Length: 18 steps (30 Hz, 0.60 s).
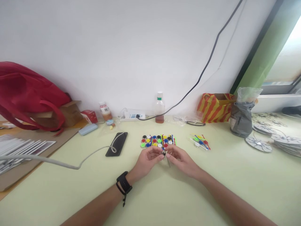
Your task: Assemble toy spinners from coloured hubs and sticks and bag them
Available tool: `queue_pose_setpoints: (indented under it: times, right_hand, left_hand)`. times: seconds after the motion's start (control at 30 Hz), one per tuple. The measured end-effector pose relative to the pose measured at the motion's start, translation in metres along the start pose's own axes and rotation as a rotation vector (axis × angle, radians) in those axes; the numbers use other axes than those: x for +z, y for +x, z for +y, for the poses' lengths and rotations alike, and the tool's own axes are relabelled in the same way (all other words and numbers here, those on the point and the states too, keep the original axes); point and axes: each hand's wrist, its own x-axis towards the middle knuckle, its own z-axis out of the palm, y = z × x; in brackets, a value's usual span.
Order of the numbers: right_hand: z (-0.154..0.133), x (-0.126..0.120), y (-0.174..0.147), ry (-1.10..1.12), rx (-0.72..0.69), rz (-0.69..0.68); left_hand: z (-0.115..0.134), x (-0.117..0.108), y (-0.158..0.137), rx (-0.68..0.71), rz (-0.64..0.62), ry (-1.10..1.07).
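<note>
My left hand [149,158] and my right hand [180,158] meet above the pale green table, fingertips pinched together around a small dark piece [164,154]. A thin grey stick-like part [168,162] points down from between them; its exact kind I cannot make out. Just beyond my fingers lie rows of small round coloured discs [148,141] in red, blue, yellow, green, black and white, with coloured arrow-shaped pieces [173,139] among them. To the right, a clear bag [199,142] holds more coloured arrows and discs.
A black phone-like slab [117,144] and a grey cable [94,152] lie left. Behind stand a bottle [160,108], a power strip [133,116] and a striped bag [216,107]. Round patterned plates [258,144] are stacked right, past a grey bag [241,117]. A red bag [30,91] sits far left.
</note>
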Motion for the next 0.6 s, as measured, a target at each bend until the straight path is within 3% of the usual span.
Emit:
queue_pose_setpoints:
  times: [0.27,0.33,0.5,0.57,0.6]
  right_hand:
    - [0.004,-0.001,0.001,-0.044,-0.036,0.002]
    - [-0.002,-0.012,0.001,-0.147,-0.094,0.116]
    - [-0.006,-0.059,0.003,-0.548,-0.282,0.600]
    - [0.004,-0.075,0.005,-0.640,-0.251,0.656]
    - [0.011,-0.079,0.006,-0.693,-0.188,0.597]
  left_hand:
    - [0.000,0.001,-0.003,-0.026,-0.055,0.002]
    - [0.000,0.001,-0.003,-0.040,-0.049,0.030]
    - [-0.001,0.000,-0.003,-0.063,-0.052,0.147]
    - [-0.002,0.000,-0.003,-0.053,-0.072,0.181]
    - [-0.002,0.000,-0.003,-0.044,-0.082,0.191]
